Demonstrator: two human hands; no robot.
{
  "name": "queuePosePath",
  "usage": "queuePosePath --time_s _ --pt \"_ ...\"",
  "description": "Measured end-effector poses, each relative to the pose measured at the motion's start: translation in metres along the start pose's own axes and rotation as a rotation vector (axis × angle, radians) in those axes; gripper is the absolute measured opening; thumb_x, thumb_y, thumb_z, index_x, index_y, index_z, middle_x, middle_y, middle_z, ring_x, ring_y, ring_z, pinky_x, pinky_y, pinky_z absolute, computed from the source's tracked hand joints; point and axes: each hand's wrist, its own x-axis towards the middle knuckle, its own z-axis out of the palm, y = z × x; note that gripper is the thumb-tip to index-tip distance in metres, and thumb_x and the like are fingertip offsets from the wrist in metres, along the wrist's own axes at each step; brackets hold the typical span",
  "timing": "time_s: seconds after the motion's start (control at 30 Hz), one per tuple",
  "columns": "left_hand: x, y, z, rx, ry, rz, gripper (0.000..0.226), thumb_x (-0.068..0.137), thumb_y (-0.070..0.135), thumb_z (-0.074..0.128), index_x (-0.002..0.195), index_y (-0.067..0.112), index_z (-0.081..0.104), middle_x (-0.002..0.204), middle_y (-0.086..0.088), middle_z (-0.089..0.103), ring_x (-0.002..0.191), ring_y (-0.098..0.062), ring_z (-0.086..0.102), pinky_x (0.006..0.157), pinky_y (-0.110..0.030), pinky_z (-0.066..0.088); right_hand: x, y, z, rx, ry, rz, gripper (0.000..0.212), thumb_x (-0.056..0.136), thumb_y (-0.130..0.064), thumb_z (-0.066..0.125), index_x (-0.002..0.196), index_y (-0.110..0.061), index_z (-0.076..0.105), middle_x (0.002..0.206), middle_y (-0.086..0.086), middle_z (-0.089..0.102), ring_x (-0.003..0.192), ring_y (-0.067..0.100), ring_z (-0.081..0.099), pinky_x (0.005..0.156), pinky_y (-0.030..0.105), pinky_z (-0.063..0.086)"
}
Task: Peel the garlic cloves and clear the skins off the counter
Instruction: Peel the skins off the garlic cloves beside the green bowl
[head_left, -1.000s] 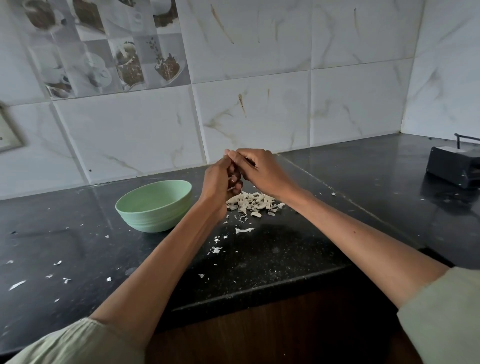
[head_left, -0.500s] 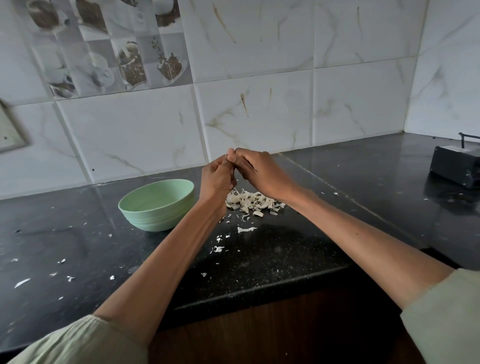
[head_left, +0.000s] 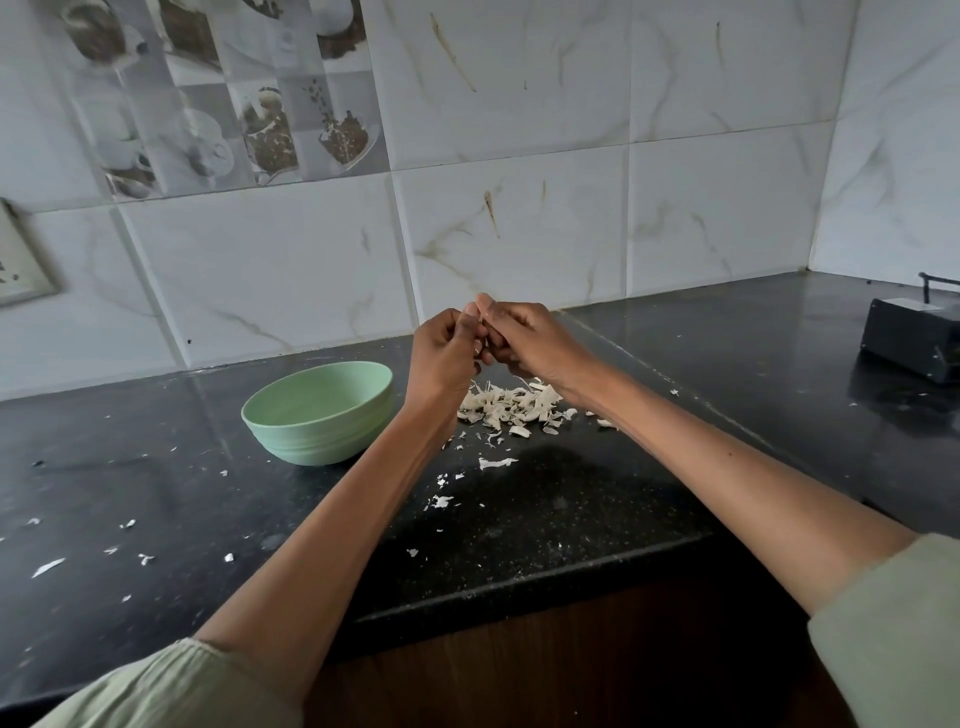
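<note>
My left hand (head_left: 444, 353) and my right hand (head_left: 524, 338) meet above the black counter (head_left: 571, 519), fingers curled and thumbs touching. They pinch a small garlic clove between them; the clove itself is almost wholly hidden by the fingers. Right under the hands lies a heap of pale garlic skins (head_left: 511, 405). Smaller skin flakes (head_left: 441, 501) are scattered toward the counter's front edge and off to the left. A pale green bowl (head_left: 317, 413) stands left of my left hand; its inside cannot be seen.
A black box-like appliance (head_left: 914, 338) sits at the far right of the counter. White marble-look wall tiles (head_left: 519, 234) close off the back and right side. The counter's front edge runs over a brown cabinet front (head_left: 571, 649).
Both hands stayed together over the skin heap and rose slightly. The fingers shifted a little around the clove.
</note>
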Motion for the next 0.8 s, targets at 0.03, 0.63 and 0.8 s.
queuePosePath --time_s 0.03,0.63,0.8 --pt "0.0 -0.001 0.0 -0.001 -0.008 -0.016 0.033 0.112 0.027 0.053 0.084 0.01 0.058 0.053 0.012 0.057 0.053 -0.005 0.056 0.053 -0.019 0.042 0.0 0.001 -0.001 -0.006 -0.001 -0.009 0.046 0.11 -0.046 0.048 0.072 -0.024 0.064 0.066 0.003 0.057 0.053 0.011 0.041 0.052 0.029 0.026" --pt "-0.003 0.005 -0.007 0.282 -0.054 0.234 0.016 0.108 0.012 0.054 0.095 0.005 0.058 0.083 -0.013 0.068 0.064 -0.014 0.059 0.062 -0.028 0.048 0.004 -0.004 -0.016 0.35 -0.172 0.273 0.048 0.111 -0.039 0.042 0.067 -0.021 0.037 0.052 -0.004 0.026 0.046 0.009 0.013 0.04 0.022 0.01" --pt "-0.005 0.006 -0.007 0.371 -0.065 0.301 0.019 0.107 0.017 0.056 0.09 0.008 0.055 0.074 -0.019 0.063 0.066 -0.033 0.059 0.058 -0.042 0.044 0.005 -0.004 -0.022 0.43 -0.206 0.294 0.053 0.111 -0.041 0.043 0.062 -0.023 0.038 0.047 -0.006 0.025 0.04 0.006 0.016 0.035 0.019 0.012"
